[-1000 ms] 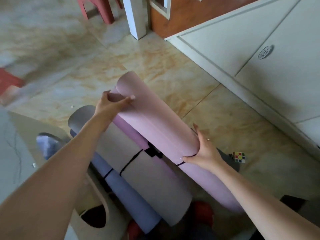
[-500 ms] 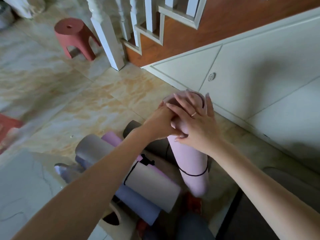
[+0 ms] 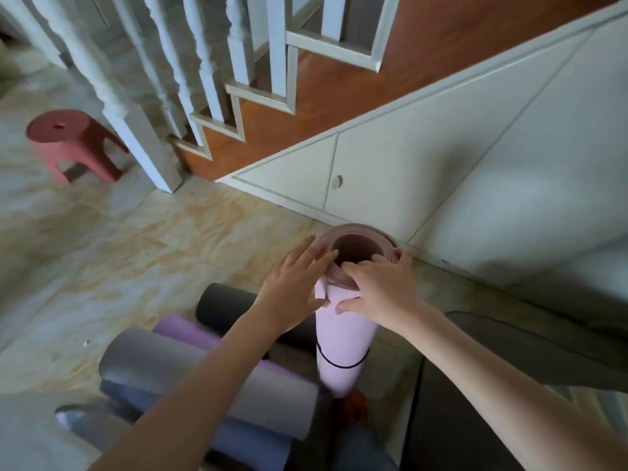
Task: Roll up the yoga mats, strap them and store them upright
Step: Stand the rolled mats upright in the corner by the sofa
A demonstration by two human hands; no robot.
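Note:
A rolled pink yoga mat [image 3: 341, 338] stands upright on the floor, a thin black strap [image 3: 339, 365] round its lower part. My right hand [image 3: 380, 287] grips its top rim, fingers curled over the edge into the hollow, thumb on the outer wall. My left hand [image 3: 292, 283] lies flat against the left side of the top with straight fingers. Rolled mats lie on the floor to the left: a grey one [image 3: 163, 365], a purple one [image 3: 183, 329], a black one [image 3: 221, 304] and a blue one [image 3: 244, 440].
White cupboard panels [image 3: 407, 164] under a wooden staircase stand right behind the upright mat. White balusters [image 3: 136, 96] and a red plastic stool [image 3: 68, 141] are at the back left. A dark unrolled mat [image 3: 475, 385] lies on the tiled floor at the right.
The pink mat went from tilted in both hands to standing upright. My hands moved from stacked over its top to the rim and left side. The view rose toward the stairs.

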